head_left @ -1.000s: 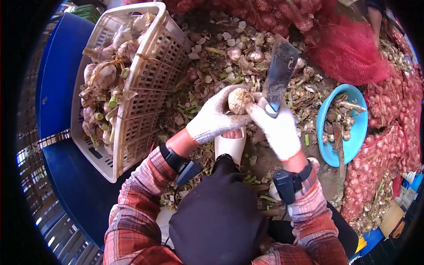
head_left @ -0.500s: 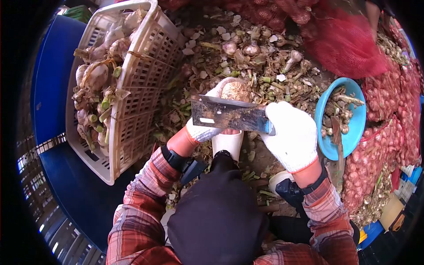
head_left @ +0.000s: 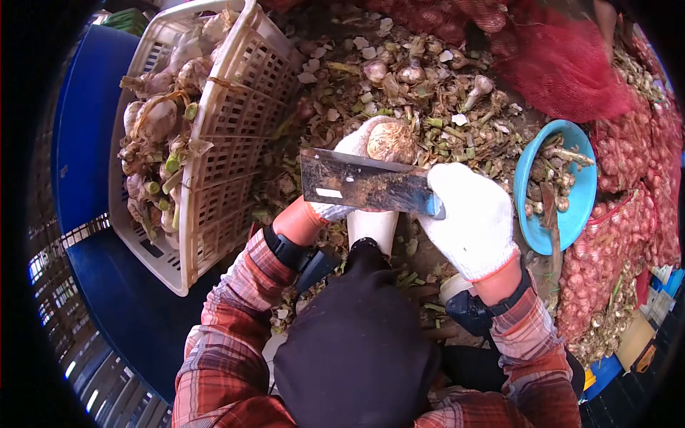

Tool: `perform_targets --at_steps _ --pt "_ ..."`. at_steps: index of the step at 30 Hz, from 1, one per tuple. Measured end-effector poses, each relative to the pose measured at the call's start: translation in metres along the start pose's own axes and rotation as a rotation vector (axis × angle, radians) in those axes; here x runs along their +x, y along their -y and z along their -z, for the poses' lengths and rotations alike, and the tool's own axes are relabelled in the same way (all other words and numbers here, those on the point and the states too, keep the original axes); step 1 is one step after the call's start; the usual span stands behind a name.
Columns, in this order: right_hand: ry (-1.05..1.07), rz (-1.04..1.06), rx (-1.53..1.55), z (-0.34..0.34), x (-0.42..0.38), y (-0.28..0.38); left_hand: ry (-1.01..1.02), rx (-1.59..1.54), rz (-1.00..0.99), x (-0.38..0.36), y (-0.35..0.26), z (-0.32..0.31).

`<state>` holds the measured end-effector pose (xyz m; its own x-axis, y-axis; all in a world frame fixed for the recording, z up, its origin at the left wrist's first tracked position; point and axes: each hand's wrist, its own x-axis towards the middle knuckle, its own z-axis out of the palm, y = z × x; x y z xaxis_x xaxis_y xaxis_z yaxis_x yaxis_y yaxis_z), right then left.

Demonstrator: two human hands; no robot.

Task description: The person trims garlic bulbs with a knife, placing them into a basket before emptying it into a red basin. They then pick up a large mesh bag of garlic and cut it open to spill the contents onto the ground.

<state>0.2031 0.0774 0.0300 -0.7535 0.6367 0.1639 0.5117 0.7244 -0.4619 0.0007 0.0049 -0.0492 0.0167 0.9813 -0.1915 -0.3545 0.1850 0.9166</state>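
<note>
In my gloved left hand a garlic bulb is gripped with its rooty end up, showing just beyond the cleaver's upper edge. The cleaver has a broad, dirt-stained blade with a small slot, lying across in front of my left hand and hiding most of its palm and fingers. My right hand, in a white knit glove, is closed around the cleaver at its right end; the handle is covered by the glove. Below the blade a white boot shows.
A tilted plastic crate of garlic with stalks stands at left. A light-blue basin at right holds small bulbs and a wooden-looking stick. Red mesh sacks of garlic line the right side. Trimmings and loose bulbs litter the ground ahead.
The cleaver has shifted slightly left. The garlic bulb has moved a little up and right, so more of it shows beyond the blade. The whole view has shifted slightly.
</note>
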Motion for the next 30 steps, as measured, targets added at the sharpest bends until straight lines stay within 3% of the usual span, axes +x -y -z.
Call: perform_targets --at_steps 9,11,16,19,21,22,23,25,26,27,29,30 --pt "-0.021 -0.056 -0.032 -0.011 -0.007 -0.006 0.025 -0.029 0.117 -0.005 -0.004 -0.003" --pt "-0.004 -0.077 -0.04 -0.013 -0.01 -0.007 0.035 0.154 -0.025 -0.011 -0.001 -0.004" --pt "0.001 -0.084 -0.018 -0.018 -0.012 -0.015 0.015 0.051 0.141 -0.013 0.006 -0.003" --pt "-0.003 -0.105 0.024 -0.026 -0.013 -0.035 -0.018 0.306 0.033 -0.012 0.001 -0.008" --pt "0.173 -0.407 -0.118 -0.031 -0.024 -0.074 0.075 0.607 0.142 -0.014 -0.018 -0.008" --pt "0.21 -0.537 -0.125 -0.02 -0.021 -0.081 0.015 0.387 0.111 -0.019 -0.021 -0.007" --pt "0.221 -0.73 -0.017 -0.015 -0.019 -0.076 -0.026 0.395 0.109 -0.024 -0.025 -0.001" --pt "0.064 -0.548 0.267 -0.002 -0.006 -0.028 -0.115 0.133 0.295 -0.01 -0.024 -0.011" --pt "-0.003 -0.495 0.443 -0.006 0.002 -0.012 -0.094 0.452 0.155 -0.005 -0.011 -0.011" --pt "-0.044 -0.43 0.637 -0.011 0.005 0.001 0.031 0.548 0.239 0.0 -0.034 -0.023" --pt "-0.091 -0.186 0.606 -0.031 0.011 -0.001 0.09 0.127 0.147 0.002 0.032 0.001" --pt "-0.018 -0.451 0.947 -0.028 0.015 0.001 0.025 0.648 -0.012 -0.007 -0.022 -0.015"
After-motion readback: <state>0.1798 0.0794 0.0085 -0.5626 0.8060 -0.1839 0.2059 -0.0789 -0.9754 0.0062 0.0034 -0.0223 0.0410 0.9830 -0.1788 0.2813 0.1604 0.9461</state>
